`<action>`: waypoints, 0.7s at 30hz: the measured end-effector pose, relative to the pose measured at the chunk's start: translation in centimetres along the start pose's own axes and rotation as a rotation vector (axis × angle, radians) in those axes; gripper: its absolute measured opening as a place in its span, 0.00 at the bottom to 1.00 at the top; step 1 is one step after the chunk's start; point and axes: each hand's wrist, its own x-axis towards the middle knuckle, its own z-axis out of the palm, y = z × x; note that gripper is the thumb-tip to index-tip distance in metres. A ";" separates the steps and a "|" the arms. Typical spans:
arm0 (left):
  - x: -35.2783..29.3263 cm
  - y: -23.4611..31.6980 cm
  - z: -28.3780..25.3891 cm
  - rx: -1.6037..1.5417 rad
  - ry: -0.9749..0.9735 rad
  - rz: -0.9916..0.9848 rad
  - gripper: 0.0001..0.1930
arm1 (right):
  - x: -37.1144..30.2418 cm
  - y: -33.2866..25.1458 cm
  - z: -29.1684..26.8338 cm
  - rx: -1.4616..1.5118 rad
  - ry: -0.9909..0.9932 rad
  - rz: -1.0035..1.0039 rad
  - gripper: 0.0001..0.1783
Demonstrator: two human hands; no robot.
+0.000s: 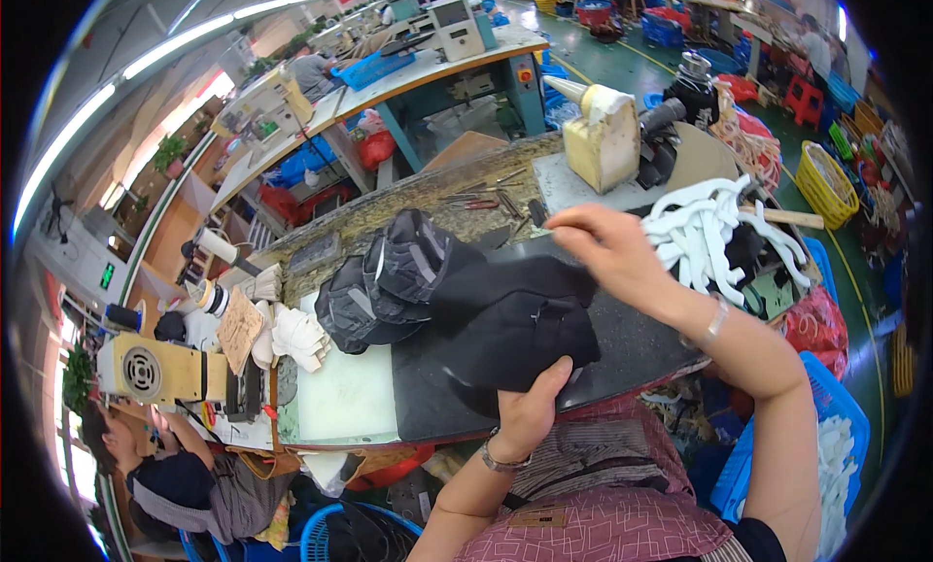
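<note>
My left hand grips a black, soft-looking fabric piece at its near edge, thumb on top and fingers hidden underneath. The piece lies folded and layered over a dark worktop. Above its far right side, my right hand is raised with fingers bent and pressed together; whether anything small sits in them cannot be made out. Left of the black piece stands a pile of black-and-grey fabric parts, touching it. White strips lie heaped just right of my right hand.
A white board lies to the left, by a sewing machine and a seated person. Hand tools and a yellowish block occupy the far side. Blue baskets flank me below the bench.
</note>
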 end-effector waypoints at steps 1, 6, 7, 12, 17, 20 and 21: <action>-0.2 -0.1 -0.2 0.114 0.029 0.033 0.14 | -0.5 -1.3 -0.6 -0.023 -0.051 -0.132 0.17; -0.7 -1.6 -0.3 0.216 -0.007 0.103 0.15 | -3.7 -5.6 -0.2 -0.139 -0.227 -0.201 0.22; -0.7 -1.5 -0.1 0.205 0.002 0.102 0.16 | -3.8 -5.8 -0.2 -0.140 -0.227 -0.203 0.22; -1.2 -2.7 -1.0 -0.014 -0.102 0.175 0.19 | -4.1 -6.9 0.2 0.085 -0.359 0.014 0.16; -1.6 -2.5 -2.9 0.043 -0.175 0.189 0.24 | -3.9 -6.2 -0.3 0.124 -0.479 0.136 0.14; -1.4 0.8 -4.8 -0.056 -0.235 -0.256 0.30 | -4.1 -5.1 -1.6 0.134 -0.572 0.019 0.12; -1.0 2.3 -5.4 -0.360 -0.292 -0.440 0.33 | -4.2 -4.8 -2.4 0.079 -0.668 -0.171 0.11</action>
